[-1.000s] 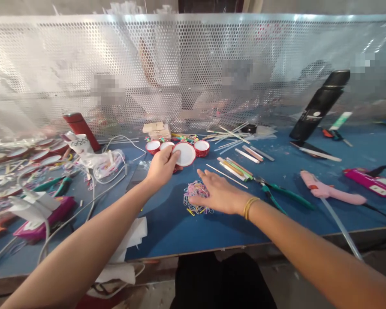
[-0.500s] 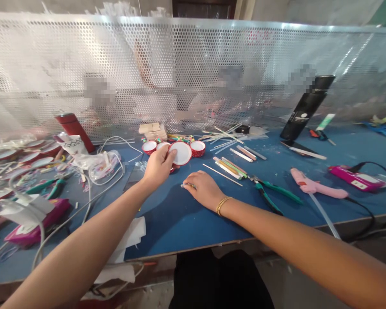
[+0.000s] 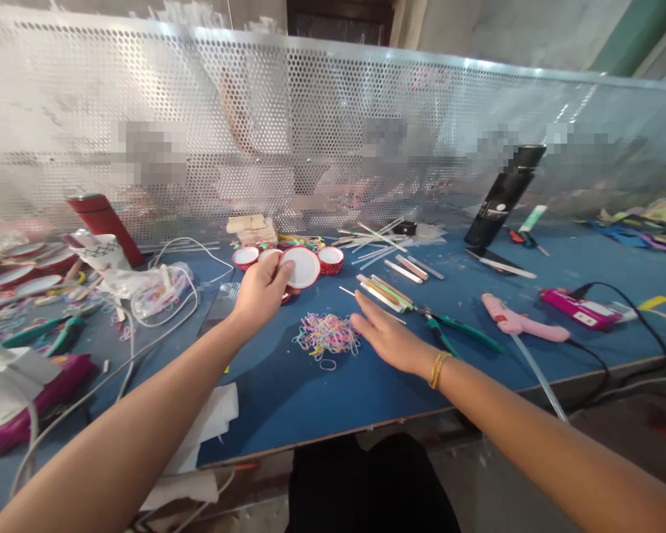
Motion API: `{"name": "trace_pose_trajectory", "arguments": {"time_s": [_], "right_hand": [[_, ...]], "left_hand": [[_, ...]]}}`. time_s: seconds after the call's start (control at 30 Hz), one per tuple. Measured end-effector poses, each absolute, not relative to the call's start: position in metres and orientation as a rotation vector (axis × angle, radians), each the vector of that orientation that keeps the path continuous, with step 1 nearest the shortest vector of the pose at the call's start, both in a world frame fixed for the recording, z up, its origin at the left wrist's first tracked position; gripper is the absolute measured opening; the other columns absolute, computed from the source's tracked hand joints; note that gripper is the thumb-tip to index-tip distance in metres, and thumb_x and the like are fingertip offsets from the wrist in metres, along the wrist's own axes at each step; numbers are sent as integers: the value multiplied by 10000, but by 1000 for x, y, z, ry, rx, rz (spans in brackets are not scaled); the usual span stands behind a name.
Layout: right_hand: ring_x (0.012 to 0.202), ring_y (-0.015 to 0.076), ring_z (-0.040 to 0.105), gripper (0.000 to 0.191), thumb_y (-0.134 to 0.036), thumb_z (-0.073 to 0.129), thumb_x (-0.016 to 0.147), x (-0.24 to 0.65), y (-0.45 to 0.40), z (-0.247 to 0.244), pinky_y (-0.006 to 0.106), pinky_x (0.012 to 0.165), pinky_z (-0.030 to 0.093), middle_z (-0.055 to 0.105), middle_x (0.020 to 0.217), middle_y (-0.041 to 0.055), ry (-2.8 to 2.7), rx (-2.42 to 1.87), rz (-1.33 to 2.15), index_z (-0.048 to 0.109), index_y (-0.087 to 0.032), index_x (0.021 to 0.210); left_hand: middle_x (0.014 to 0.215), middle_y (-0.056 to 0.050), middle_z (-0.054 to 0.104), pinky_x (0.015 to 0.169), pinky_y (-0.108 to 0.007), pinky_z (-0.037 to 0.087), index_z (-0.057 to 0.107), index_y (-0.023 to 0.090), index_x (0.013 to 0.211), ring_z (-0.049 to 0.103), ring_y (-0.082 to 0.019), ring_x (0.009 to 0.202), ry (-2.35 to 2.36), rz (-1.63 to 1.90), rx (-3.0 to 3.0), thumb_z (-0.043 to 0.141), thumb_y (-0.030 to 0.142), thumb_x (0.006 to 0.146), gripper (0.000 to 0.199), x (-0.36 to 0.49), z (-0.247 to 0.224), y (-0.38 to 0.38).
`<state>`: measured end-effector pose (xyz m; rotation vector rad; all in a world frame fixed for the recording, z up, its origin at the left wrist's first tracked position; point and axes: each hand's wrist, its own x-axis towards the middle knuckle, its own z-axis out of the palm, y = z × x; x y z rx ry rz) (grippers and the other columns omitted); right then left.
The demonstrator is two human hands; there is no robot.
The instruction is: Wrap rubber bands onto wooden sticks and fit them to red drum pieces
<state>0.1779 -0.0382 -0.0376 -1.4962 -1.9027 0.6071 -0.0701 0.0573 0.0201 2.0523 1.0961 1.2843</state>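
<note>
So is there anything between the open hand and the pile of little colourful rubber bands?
No. The right hand hovers flat just right of the pile of small colourful rubber bands, with only bare blue tabletop between them.

Blue-topped workbench (image 3: 311,392) backed by a perforated metal screen (image 3: 311,111). Lying directly on it: a heap of coloured rubber bands (image 3: 327,337) near the centre, sticks (image 3: 385,290), green-handled pliers (image 3: 455,331), a pink glue gun (image 3: 519,322) and a magenta glue gun (image 3: 580,311) to the right. Small red-rimmed lids (image 3: 331,258), a red flask (image 3: 104,226), white cables (image 3: 166,296) and a black bottle (image 3: 502,196) stand farther back.
</note>
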Motion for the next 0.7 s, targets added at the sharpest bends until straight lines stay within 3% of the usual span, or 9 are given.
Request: {"name": "trace_pose_trajectory", "arguments": {"time_s": [0.1,0.27,0.37,0.43,0.57,0.7], "right_hand": [[1576,280,131,875,-724,378,960,179,-72,-41,525,1292,179,142,1697,119,-1925,-1563,742,201,-190,1630],[1581,252,62,820,-699,351,983,178,-95,-23,513,1300,161,75,1712,33,-1911,-1508,872,100,-280,1641],[1578,268,-46,885,-699,365,978,165,-88,-26,526,1303,69,-6,1715,82,-1903,-1563,829,49,-209,1645],[1581,267,-41,882,-682,361,987,154,-84,-31,521,1303,66,-8,1714,114,-1949,-1528,825,49,-182,1645],[1590,217,88,727,-561,360,1035,152,-80,-26,490,1299,177,109,1718,64,-2057,-1332,671,96,-260,1643],[1499,257,381,502,-333,438,1021,190,-63,-9,522,1268,268,484,1567,105,-2102,-1412,236,477,-216,1508]], "left_hand": [[578,28,591,469,-263,407,516,240,769,655,-173,531,1103,1288,2083,522,396,962,248,-69,22,55],[551,35,571,485,-248,364,488,229,729,566,-143,505,1133,1299,2159,513,366,960,270,-68,25,51],[545,42,544,485,-238,339,470,224,712,546,-136,502,1162,1305,2176,513,368,955,286,-67,26,50],[546,46,530,485,-232,330,468,221,709,546,-134,502,1170,1297,2180,510,371,951,288,-67,26,50],[555,44,532,485,-231,339,493,216,728,561,-140,509,1175,1294,2172,504,385,944,274,-67,27,50],[574,36,560,483,-239,370,508,220,765,621,-163,530,1170,1240,2140,503,419,949,270,-68,25,53]]}}
